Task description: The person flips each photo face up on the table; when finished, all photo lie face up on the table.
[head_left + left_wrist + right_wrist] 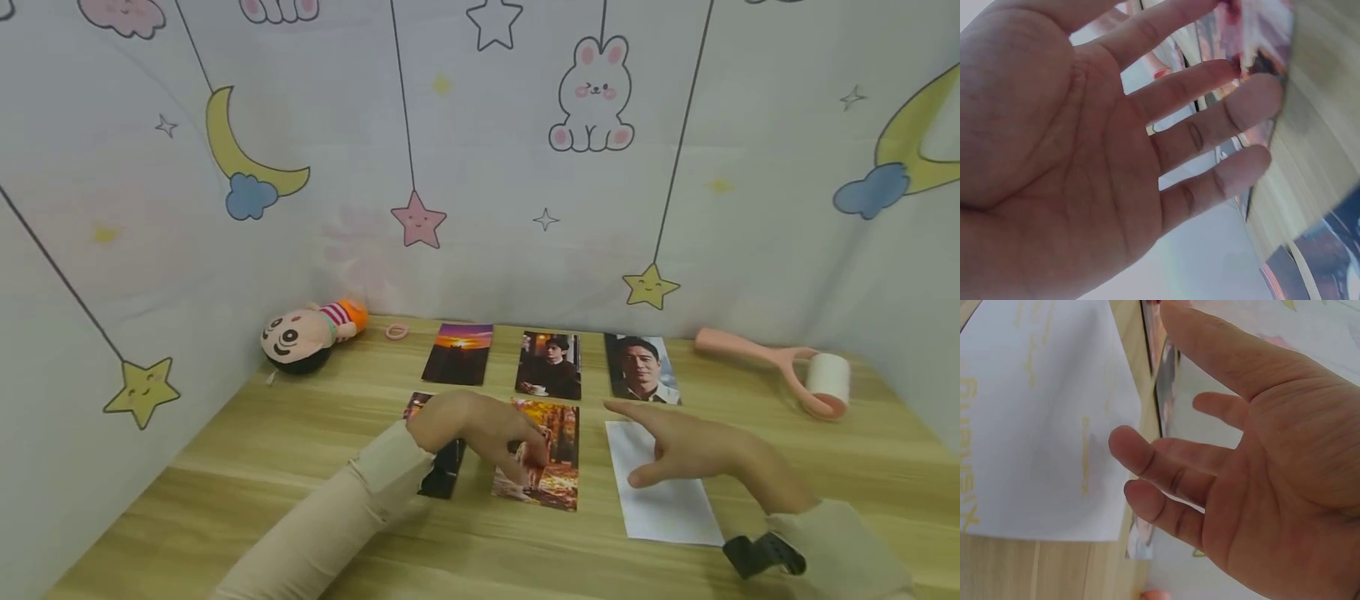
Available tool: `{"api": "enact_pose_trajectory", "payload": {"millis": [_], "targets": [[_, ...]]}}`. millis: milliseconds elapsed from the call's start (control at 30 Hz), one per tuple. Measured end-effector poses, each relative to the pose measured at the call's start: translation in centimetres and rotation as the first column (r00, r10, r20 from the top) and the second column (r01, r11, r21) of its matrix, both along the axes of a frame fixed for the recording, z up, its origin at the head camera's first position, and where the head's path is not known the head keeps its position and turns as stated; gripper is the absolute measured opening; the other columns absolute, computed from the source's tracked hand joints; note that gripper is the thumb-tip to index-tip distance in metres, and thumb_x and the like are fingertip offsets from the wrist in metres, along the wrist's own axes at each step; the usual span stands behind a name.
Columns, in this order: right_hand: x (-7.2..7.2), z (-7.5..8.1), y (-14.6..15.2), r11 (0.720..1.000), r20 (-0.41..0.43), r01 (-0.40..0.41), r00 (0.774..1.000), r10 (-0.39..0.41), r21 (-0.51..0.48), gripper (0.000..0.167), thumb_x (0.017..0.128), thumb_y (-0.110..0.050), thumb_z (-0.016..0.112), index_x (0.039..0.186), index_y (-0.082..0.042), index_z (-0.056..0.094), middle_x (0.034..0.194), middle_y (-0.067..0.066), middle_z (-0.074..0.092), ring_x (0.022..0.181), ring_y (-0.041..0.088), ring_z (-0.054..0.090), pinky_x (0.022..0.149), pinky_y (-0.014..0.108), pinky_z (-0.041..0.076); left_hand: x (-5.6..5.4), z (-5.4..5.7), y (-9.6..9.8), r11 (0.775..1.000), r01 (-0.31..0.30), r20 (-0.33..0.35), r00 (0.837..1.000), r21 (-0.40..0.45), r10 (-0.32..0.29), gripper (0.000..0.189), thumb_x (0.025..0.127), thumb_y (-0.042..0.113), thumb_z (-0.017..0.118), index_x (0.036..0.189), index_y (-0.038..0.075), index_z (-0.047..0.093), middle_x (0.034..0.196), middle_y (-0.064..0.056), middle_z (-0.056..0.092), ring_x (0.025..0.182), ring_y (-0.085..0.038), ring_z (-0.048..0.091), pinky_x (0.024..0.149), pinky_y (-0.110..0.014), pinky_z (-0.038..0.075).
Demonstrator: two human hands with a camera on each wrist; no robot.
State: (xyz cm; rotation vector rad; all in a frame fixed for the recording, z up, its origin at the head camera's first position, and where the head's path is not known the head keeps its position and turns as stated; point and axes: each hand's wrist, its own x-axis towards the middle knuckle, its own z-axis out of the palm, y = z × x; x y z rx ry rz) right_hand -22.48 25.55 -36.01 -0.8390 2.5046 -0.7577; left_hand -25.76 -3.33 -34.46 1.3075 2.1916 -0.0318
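Note:
My left hand (pixel 483 429) is over an autumn photo card of a dog (pixel 558 467). Its fingers point down at the card and lie apart in the left wrist view, with nothing gripped; whether the fingertips touch is hard to tell. Beneath that forearm lies a dark photo card (pixel 447 471), partly hidden. My right hand (pixel 697 450) hovers above a white card (pixel 667 512), fingers spread and holding nothing. Pale yellow print marks the white card (pixel 1054 456) in the right wrist view.
Behind lie a sunset photo (pixel 457 354), a photo of a person with a cup (pixel 549 367) and a portrait photo (pixel 643 371). A plush doll (pixel 311 333) and pink ring (pixel 397 332) sit back left, a pink-handled roller (pixel 787 367) back right. A patterned cloth wall (pixel 487 150) borders the table.

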Motion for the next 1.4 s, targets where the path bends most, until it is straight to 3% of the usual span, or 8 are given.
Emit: {"api": "enact_pose_trajectory", "payload": {"millis": [133, 367, 633, 900, 1033, 1133, 1200, 1400], "targets": [[0.1, -0.2, 0.9, 1.000, 0.029, 0.016, 0.999, -0.016, 0.005, 0.099, 0.084, -0.033, 0.081, 0.158, -0.004, 0.022, 0.156, 0.028, 0.029, 0.077, 0.018, 0.055, 0.072, 0.033, 0.047, -0.3, 0.0, 1.0, 1.000, -0.004, 0.020, 1.000, 0.026, 0.004, 0.031, 0.100, 0.030, 0.064, 0.127, 0.016, 0.064, 0.113, 0.008, 0.062, 0.103, -0.005, 0.056, 0.093, -0.023, 0.045], [0.3, -0.4, 2.4, 1.000, 0.051, 0.027, 0.998, -0.027, 0.004, 0.096, 0.086, -0.031, 0.080, 0.157, -0.002, 0.022, 0.155, 0.031, 0.028, 0.086, 0.020, 0.058, 0.079, 0.039, 0.048, -0.3, 0.0, 3.4, 0.999, 0.037, -0.007, 0.999, 0.005, -0.037, 0.036, 0.102, 0.035, 0.059, 0.133, 0.018, 0.061, 0.131, 0.004, 0.059, 0.117, -0.009, 0.055, 0.099, -0.024, 0.043], [0.6, -0.7, 4.0, 1.000, 0.043, 0.030, 0.999, -0.030, 0.001, 0.093, 0.086, -0.033, 0.079, 0.155, 0.000, 0.026, 0.155, 0.028, 0.030, 0.091, 0.023, 0.056, 0.087, 0.044, 0.045, 0.0, -0.3, 5.4, 0.997, 0.068, -0.036, 0.997, 0.021, -0.067, 0.034, 0.100, 0.035, 0.062, 0.130, 0.018, 0.065, 0.132, 0.003, 0.058, 0.123, -0.009, 0.050, 0.102, -0.020, 0.039], [0.4, -1.1, 4.3, 0.999, 0.044, 0.040, 0.998, -0.040, 0.019, 0.088, 0.085, -0.031, 0.080, 0.153, -0.004, 0.032, 0.134, 0.019, 0.043, 0.092, 0.023, 0.050, 0.083, 0.040, 0.041, 0.1, -0.6, 6.5, 0.999, 0.043, -0.082, 0.996, 0.029, -0.040, 0.033, 0.100, 0.037, 0.062, 0.130, 0.023, 0.065, 0.141, 0.000, 0.051, 0.125, -0.009, 0.050, 0.104, -0.024, 0.039], [0.4, -1.1, 4.1, 0.999, 0.028, 0.013, 0.999, -0.015, 0.047, 0.084, 0.084, -0.033, 0.080, 0.151, -0.005, 0.039, 0.148, 0.029, 0.034, 0.120, 0.042, 0.047, 0.099, 0.056, 0.039, 0.2, -0.7, 6.6, 0.999, 0.027, -0.079, 0.997, 0.045, -0.024, 0.033, 0.100, 0.038, 0.062, 0.129, 0.023, 0.066, 0.139, 0.001, 0.052, 0.121, -0.008, 0.052, 0.103, -0.024, 0.041], [0.4, -1.2, 4.0, 0.996, -0.006, -0.001, 1.000, 0.001, 0.092, 0.083, 0.082, -0.035, 0.081, 0.150, -0.005, 0.043, 0.155, 0.036, 0.021, 0.139, 0.056, 0.026, 0.107, 0.071, 0.025, 0.1, -0.7, 6.6, 0.999, 0.020, -0.081, 0.997, 0.046, -0.017, 0.033, 0.100, 0.038, 0.062, 0.130, 0.024, 0.067, 0.140, 0.001, 0.052, 0.121, -0.009, 0.052, 0.103, -0.025, 0.041], [0.4, -1.2, 4.1, 0.992, -0.017, 0.010, 1.000, -0.008, 0.123, 0.084, 0.080, -0.034, 0.082, 0.150, -0.005, 0.044, 0.156, 0.036, 0.020, 0.140, 0.058, 0.021, 0.107, 0.072, 0.022, 0.1, -0.7, 6.8, 0.999, 0.027, -0.092, 0.996, 0.041, -0.023, 0.036, 0.099, 0.038, 0.062, 0.132, 0.024, 0.065, 0.141, 0.000, 0.052, 0.122, -0.009, 0.053, 0.104, -0.025, 0.041], [0.5, -1.4, 4.5, 0.983, -0.046, 0.063, 0.997, -0.055, 0.175, 0.085, 0.080, -0.030, 0.083, 0.150, -0.005, 0.043, 0.156, 0.033, 0.022, 0.140, 0.056, 0.025, 0.108, 0.069, 0.025, 0.0, -0.8, 7.6, 0.999, 0.043, -0.111, 0.993, 0.029, -0.039, 0.041, 0.099, 0.038, 0.063, 0.137, 0.024, 0.063, 0.143, -0.003, 0.052, 0.125, -0.011, 0.052, 0.106, -0.026, 0.040]]}}
